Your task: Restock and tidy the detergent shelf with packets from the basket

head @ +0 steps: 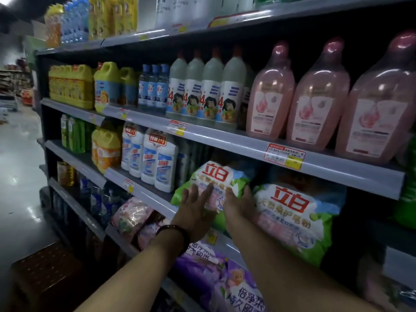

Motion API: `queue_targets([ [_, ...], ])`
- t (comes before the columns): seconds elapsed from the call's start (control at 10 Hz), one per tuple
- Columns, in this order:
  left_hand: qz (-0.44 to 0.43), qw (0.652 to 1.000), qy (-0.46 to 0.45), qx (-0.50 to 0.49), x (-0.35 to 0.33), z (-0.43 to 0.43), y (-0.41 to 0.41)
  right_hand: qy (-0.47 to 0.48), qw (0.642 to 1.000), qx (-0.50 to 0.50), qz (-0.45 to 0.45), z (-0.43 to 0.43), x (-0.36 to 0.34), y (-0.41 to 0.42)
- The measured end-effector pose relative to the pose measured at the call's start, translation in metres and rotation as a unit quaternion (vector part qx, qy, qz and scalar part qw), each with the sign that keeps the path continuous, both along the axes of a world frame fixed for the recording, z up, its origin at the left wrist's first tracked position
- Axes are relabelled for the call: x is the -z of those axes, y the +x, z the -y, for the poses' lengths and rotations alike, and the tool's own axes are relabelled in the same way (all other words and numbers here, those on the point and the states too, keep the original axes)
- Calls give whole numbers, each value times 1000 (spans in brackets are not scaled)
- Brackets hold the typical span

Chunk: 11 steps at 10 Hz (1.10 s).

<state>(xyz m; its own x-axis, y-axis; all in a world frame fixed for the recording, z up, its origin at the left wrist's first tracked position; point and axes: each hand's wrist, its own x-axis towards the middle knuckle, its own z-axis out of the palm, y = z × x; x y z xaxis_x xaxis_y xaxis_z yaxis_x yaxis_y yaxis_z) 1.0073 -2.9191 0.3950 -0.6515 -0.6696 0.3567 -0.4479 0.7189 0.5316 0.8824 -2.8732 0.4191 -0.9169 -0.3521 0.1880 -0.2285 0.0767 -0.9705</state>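
Observation:
A green and white detergent packet (213, 176) with red characters stands on the shelf (157, 200) at mid height, leaning back. My left hand (194, 210) presses flat against its front, fingers straight. My right hand (239, 203) lies on the packet's right side, between it and a second, matching packet (295, 219) that stands just to the right. The right hand's fingertips are hidden against the first packet. The dark brown basket (45, 273) sits on the floor at the lower left.
White bottles (155, 158) stand directly left of the first packet. Pink bottles (315, 95) fill the shelf above. Purple packets (227, 280) and pink packets (130, 215) lie on the shelf below. The aisle floor (20, 176) runs along the left.

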Motion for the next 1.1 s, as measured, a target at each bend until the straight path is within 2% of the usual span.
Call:
queue_targets([
  [0.1, -76, 996, 24, 40, -5, 6, -11, -30, 999, -16, -23, -5, -27, -5],
  [0.2, -81, 995, 37, 47, -11, 13, -25, 10, 998, -49, -49, -15, -33, -13],
  [0.3, -61, 996, 54, 21, -1, 22, -24, 187, 975, -98, -74, -20, -26, -6],
  [0.4, -31, 999, 44, -4, -1, 28, -10, 231, 950, -205, -44, -21, -29, 2],
  [0.5, -6, 999, 43, -28, -4, 25, -1, 256, 934, -244, -53, -26, -35, 6],
  [0.7, 41, 996, 55, -51, 2, -2, 2, 295, 923, -165, -185, -69, -34, 19],
  [0.8, 57, 994, 46, -79, -8, -29, 11, 285, 910, -212, -216, -103, -40, 26],
  [0.9, 122, 991, 2, -56, -23, -74, 17, 283, 894, -248, -245, -149, -54, 36],
  [1.0, 119, 992, -22, -22, -28, -129, 18, 313, 870, -242, -294, -208, -52, 37],
  [1.1, 123, 992, -36, 20, -15, -185, 24, 331, 866, -240, -287, -266, -36, 33],
])
